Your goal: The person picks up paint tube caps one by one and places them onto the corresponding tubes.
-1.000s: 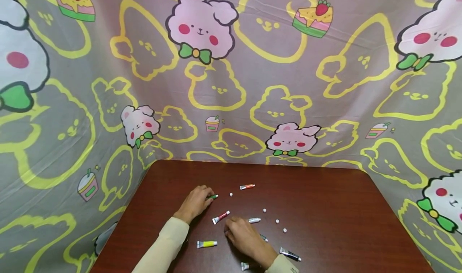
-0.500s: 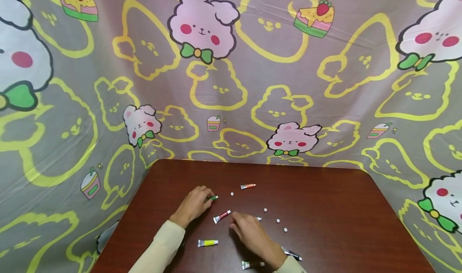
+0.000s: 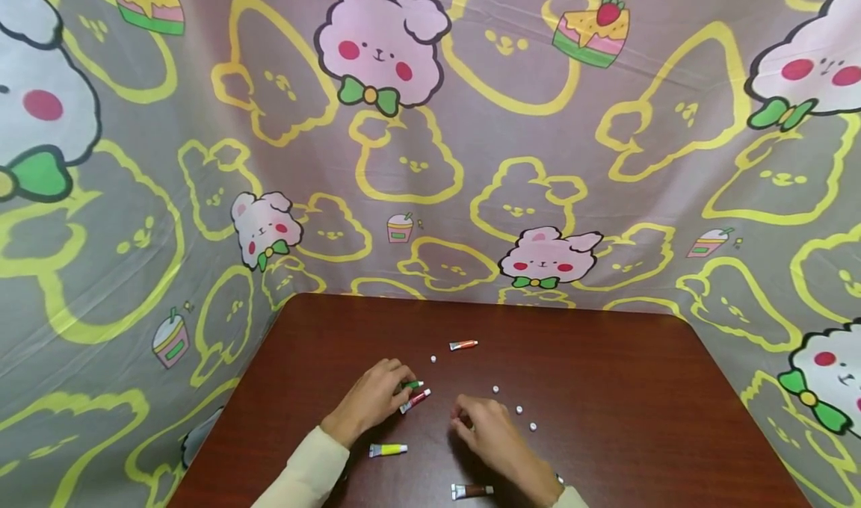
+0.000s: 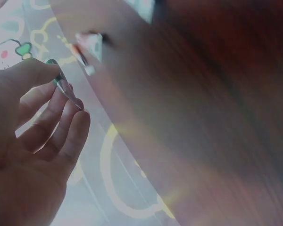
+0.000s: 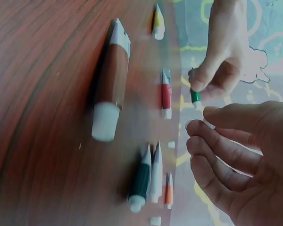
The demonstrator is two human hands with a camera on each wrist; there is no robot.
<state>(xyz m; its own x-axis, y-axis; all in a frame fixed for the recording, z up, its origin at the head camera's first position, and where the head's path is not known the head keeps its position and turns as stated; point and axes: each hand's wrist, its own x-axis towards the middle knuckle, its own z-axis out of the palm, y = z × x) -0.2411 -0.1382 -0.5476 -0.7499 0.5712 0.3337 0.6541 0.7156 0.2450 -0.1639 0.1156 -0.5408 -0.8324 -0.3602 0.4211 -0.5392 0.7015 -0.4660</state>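
1. Cartoon-rabbit cloth in grey, pink and yellow hangs behind and beside a dark reddish-brown wooden desk (image 3: 605,388), on which small paint tubes and loose white caps are scattered about the middle.
2. The left hand (image 3: 372,402) rests near the middle of the desk with its fingers curled round a small green paint tube (image 3: 412,384), whose tip pokes out toward the far edge; a red paint tube with a white cap (image 3: 415,400) lies just beside those fingers.
3. The right hand (image 3: 494,437) hovers just right of it, fingers bent; the right wrist view shows a small white cap (image 5: 208,123) pinched at its fingertips, close to the green tube's end.
4. As a judgement, the capping of the green tube is in hand but not yet done: cap and tube are near, not joined.
5. Left to do, it seems: several loose white caps (image 3: 519,410) lie right of the hands, and another (image 3: 433,358) lies beyond them.
6. An orange tube (image 3: 463,344) lies toward the far edge, a yellow tube (image 3: 387,450) and a brown tube (image 3: 471,491) toward the near edge.
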